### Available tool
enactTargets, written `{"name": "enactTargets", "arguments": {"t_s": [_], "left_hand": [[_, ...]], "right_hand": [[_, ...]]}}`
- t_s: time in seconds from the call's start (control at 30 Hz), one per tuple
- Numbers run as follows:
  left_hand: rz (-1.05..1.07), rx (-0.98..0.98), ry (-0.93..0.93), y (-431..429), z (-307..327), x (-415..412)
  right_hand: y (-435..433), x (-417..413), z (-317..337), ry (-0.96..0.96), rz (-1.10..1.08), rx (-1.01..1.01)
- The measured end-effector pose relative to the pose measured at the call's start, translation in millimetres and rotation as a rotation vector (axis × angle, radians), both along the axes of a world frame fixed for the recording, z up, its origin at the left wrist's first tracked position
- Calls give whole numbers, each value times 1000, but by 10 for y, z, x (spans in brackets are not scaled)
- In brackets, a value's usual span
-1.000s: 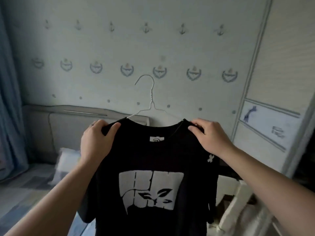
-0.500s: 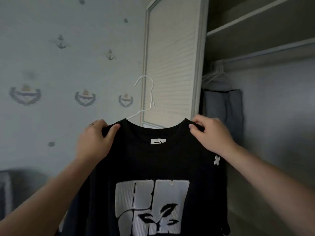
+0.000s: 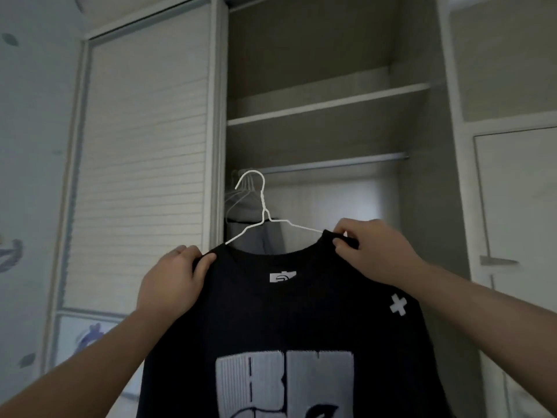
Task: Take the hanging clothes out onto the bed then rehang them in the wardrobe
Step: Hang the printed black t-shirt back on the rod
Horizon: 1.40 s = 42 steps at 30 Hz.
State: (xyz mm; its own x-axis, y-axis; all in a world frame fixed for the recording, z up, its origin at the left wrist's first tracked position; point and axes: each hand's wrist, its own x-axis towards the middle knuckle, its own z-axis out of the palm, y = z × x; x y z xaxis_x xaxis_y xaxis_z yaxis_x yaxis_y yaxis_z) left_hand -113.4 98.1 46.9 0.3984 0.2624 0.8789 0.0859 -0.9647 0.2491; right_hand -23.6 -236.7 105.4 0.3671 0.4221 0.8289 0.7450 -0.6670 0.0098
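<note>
Far left: pale wallpapered wall (image 3: 33, 152) with faint printed motifs, blurred. Next, the slatted sliding door (image 3: 144, 176) of the wardrobe, drawn across the left bay. Left hand (image 3: 171, 285) is raised in front of the door's lower part, forearm running up from the bottom-left corner. Its fingers are clenched on the shirt's shoulder on that side, thumb on the front of the cloth, the rest behind. Black T-shirt (image 3: 286, 321) is held up in the air between both hands, front toward the camera, before the open wardrobe bay (image 3: 301, 40), not yet on the rail. A white neck label (image 3: 282, 277) shows inside the collar. A large white block print (image 3: 283, 384) on the chest is cut off by the bottom edge. White wire hanger (image 3: 262, 206) sits inside the shirt, its arms running out of the collar to either side, hook upright. The hook's top reads about level with the left end of the rail (image 3: 337, 164); whether it touches anything cannot be told. Behind the hook, at that end of the rail, hang a bunch of wire hangers (image 3: 238, 188) and a grey garment (image 3: 253, 236). Above the rail is a white shelf (image 3: 328, 105). Right hand (image 3: 370, 248) has its fingers pinching the other shoulder just beside the collar, where the hanger's arm enters the cloth. A small white cross (image 3: 398, 304) marks the shirt below that wrist. Far right: a white cupboard door (image 3: 518, 206), closed.
</note>
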Motion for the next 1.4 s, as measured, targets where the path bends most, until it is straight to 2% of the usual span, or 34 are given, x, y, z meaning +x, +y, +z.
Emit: {"name": "enactTargets", "arguments": {"t_s": [0.27, 0.47, 0.77, 1.03, 1.23, 1.4], "left_hand": [[-127, 46, -46, -268, 473, 1553], [-30, 93, -48, -505, 941, 2521], [-82, 4, -45, -684, 1447, 3706], [-372, -136, -111, -751, 1759, 4739], [-889, -349, 34, -869, 1794, 5329], [-1113, -386, 198, -871, 1738, 5679]], "right_hand": [[-338, 608, 458, -140, -251, -23], [-462, 1164, 822, -191, -346, -24], [-237, 1833, 1240, -80, -406, 44], [185, 2424, 1611, -82, -480, 198], [572, 2965, 1824, -58, -571, 272], [859, 3364, 1866, -33, -598, 350]]}}
